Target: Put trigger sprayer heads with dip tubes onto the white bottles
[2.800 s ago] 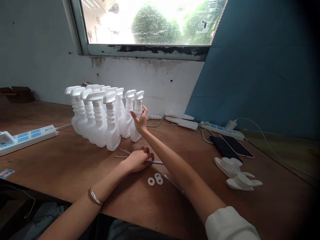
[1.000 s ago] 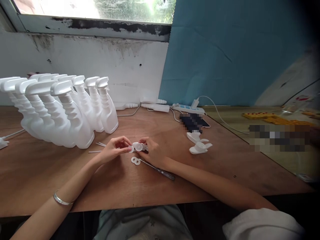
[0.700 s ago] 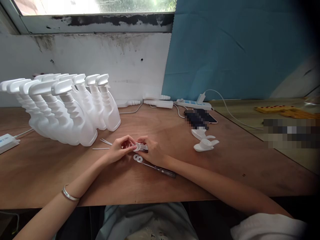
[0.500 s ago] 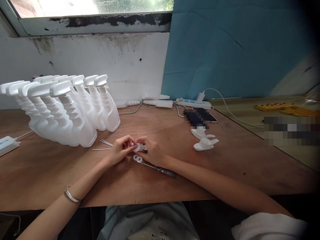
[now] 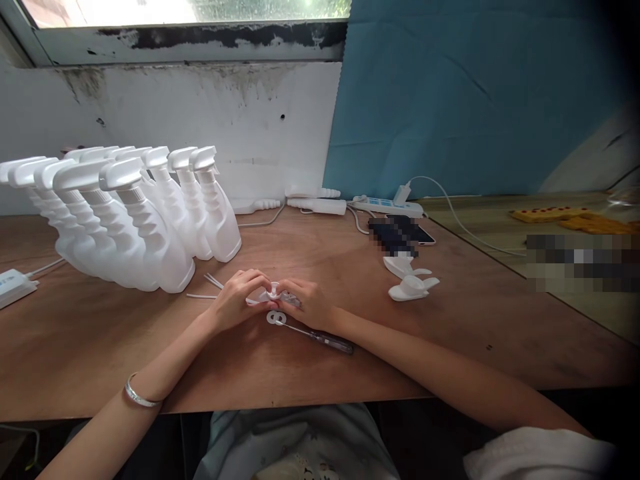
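Note:
In front of me, both hands are closed around a small white plastic sprayer head (image 5: 274, 291). My left hand (image 5: 235, 298) pinches its left side between thumb and fingers. On the other side, my right hand (image 5: 314, 305) grips the part at a translucent section, its fingertips almost meeting those of the left. The fingers cover much of the part. Just below them lie white ring washers (image 5: 273, 318), touching the tip of a dark-handled screwdriver (image 5: 333, 343). Thin white tubes (image 5: 201, 296) rest beside my left hand.
White spray bottles (image 5: 165, 257) with trigger heads stand in rows at the left. White plastic sprayer shells (image 5: 414, 289) lie to the right, near a phone (image 5: 423, 233). A power strip (image 5: 387, 206) and cables run along the wall. A white adapter (image 5: 15, 287) sits far left.
The left fingers have shifted on the white sprayer head, and the part has turned between the hands. The right hand has stayed near the same spot. Washers and screwdriver lie as before.

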`<state>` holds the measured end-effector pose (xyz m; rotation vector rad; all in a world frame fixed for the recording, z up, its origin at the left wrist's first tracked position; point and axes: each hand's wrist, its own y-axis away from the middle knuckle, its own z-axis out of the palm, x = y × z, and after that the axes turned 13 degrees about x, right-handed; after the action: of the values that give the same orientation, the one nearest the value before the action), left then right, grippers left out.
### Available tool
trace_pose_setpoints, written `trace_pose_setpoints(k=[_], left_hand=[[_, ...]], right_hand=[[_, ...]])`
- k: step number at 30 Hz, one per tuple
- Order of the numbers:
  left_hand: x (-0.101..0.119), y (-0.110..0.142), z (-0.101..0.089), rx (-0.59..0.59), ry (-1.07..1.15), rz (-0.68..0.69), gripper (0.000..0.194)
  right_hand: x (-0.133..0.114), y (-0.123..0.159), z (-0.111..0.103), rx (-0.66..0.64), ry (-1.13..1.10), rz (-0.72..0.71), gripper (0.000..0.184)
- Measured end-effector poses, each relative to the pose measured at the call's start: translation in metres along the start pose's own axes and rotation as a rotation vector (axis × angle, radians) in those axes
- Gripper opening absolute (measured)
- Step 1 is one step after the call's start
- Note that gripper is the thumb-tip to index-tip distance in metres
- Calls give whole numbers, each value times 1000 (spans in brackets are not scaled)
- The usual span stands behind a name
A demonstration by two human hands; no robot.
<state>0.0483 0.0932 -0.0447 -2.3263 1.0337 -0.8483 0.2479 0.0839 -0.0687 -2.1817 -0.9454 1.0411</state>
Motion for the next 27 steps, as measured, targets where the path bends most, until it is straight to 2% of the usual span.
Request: trace_pose_setpoints(k=[4,12,18,21,23,27], left_hand=[[2,-1,-1,-7,19,-40,20],[3,-2,-2,22,35,-5,20],[5,-4,-6,-71,24,25,20],[3,-3,-7,-104,24,27,21],[1,-1,-5,-104,3,25,22],[1,0,-2,-73,-68,49,21]], right_hand=[[1,-1,0,-10,20,-41,10],[4,-4,2,-17,114,-146,14],[-1,-5,0,-75,128,-155,14],[-2,-2,-1,-61,78,-171,13],[0,0,0,-19,48,-140,13],[7,4,5,48,26,-48,30]])
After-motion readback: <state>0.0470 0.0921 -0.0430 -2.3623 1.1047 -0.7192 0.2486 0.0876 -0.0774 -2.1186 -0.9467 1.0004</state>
